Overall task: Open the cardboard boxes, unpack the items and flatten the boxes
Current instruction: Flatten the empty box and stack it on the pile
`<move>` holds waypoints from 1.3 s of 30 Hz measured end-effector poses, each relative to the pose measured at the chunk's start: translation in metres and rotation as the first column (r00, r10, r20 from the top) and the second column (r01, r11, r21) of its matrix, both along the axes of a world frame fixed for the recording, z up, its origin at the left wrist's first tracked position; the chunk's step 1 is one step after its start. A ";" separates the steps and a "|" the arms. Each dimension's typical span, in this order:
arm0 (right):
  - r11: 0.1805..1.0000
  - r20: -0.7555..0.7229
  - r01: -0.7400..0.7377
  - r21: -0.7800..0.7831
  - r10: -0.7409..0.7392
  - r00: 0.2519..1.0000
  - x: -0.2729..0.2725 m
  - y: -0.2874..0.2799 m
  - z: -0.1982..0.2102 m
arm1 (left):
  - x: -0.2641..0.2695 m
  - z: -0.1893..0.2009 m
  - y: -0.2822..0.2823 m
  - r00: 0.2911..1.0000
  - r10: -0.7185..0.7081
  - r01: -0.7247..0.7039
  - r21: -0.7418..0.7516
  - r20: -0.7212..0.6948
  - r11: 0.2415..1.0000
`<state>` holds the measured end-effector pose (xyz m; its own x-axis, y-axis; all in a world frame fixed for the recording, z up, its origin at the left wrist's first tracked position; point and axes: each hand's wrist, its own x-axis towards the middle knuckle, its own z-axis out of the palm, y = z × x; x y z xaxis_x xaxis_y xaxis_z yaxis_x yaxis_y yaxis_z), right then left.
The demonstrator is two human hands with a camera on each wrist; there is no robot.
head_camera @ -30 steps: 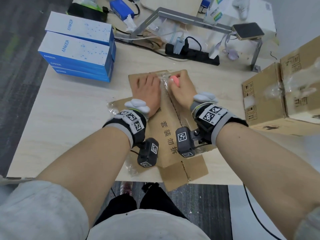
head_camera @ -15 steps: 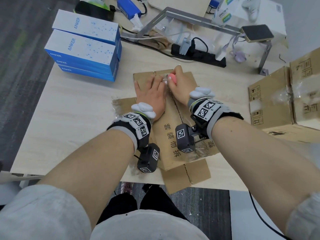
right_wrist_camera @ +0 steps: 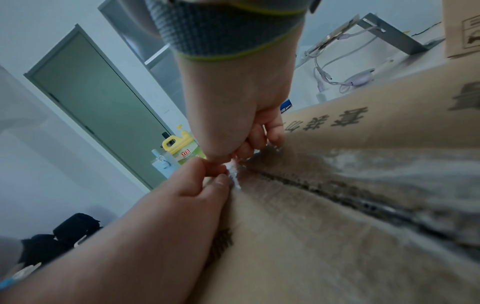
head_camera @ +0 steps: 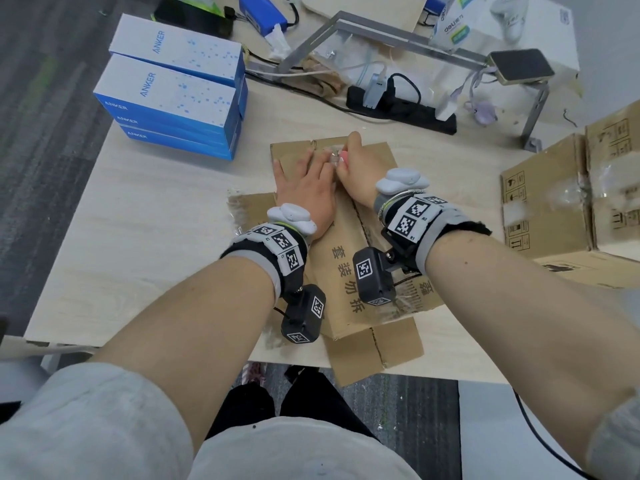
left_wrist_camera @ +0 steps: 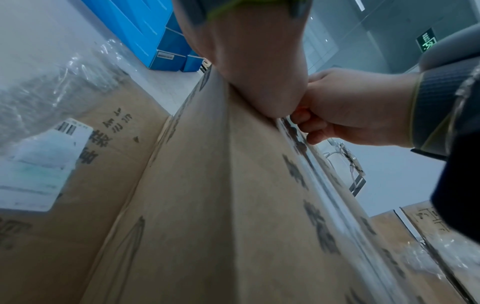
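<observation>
Since the earlier frame, right hand (head_camera: 358, 169) advances along the seam, gripping a pink cutter (head_camera: 344, 158). Left hand (head_camera: 308, 195), spread, pins the flattened box (head_camera: 349, 271) at table's near edge. Light, stiff board; grip edges.

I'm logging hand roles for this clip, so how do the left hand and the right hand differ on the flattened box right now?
The left hand lies flat, fingers straight, pressing the flattened box down; the right hand is curled round a small pink tool. The left hand sits beside the taped seam; the right hand works on it, nearer the far edge. Both rest on the same box, touching each other.
</observation>
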<state>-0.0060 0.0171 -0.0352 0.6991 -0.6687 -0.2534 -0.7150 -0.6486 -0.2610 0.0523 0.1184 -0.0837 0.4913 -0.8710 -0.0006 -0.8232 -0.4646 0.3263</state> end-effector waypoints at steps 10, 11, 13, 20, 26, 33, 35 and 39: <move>0.994 0.073 0.075 0.074 -0.080 0.994 -0.001 0.006 -0.013 | 0.000 -0.004 -0.003 1.000 0.010 -0.011 0.017 0.018 1.000; 0.994 0.075 0.072 0.083 -0.078 0.994 -0.002 0.006 -0.013 | 0.000 -0.005 -0.002 1.000 0.007 -0.007 0.017 0.019 1.000; 0.994 0.042 0.059 0.088 -0.063 0.997 -0.004 0.006 -0.012 | 0.001 -0.004 -0.002 1.000 -0.005 0.004 0.016 0.030 1.000; 0.997 0.049 0.073 0.035 -0.075 0.996 -0.011 0.014 -0.017 | -0.002 -0.005 -0.003 1.000 -0.011 0.010 0.030 0.030 0.999; 0.995 0.063 0.073 0.061 -0.076 0.995 -0.017 0.016 -0.013 | -0.003 -0.001 -0.005 1.000 -0.012 0.010 0.065 0.024 0.998; 0.995 0.026 0.087 0.042 -0.088 0.996 -0.025 0.020 -0.014 | -0.004 0.001 -0.005 0.999 -0.027 0.024 0.107 0.025 0.994; 0.996 0.012 0.059 0.060 -0.060 0.998 -0.027 0.019 -0.013 | -0.004 0.001 -0.005 1.000 -0.022 0.020 0.097 0.020 0.995; 0.991 0.126 0.095 0.090 -0.106 0.986 -0.042 0.018 -0.002 | -0.003 -0.003 -0.006 1.000 -0.003 0.004 0.060 -0.006 0.998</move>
<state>-0.0476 0.0354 -0.0375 0.6597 -0.7177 -0.2230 -0.7321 -0.5467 -0.4064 0.0489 0.1127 -0.0865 0.4880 -0.8711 -0.0558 -0.8231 -0.4805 0.3029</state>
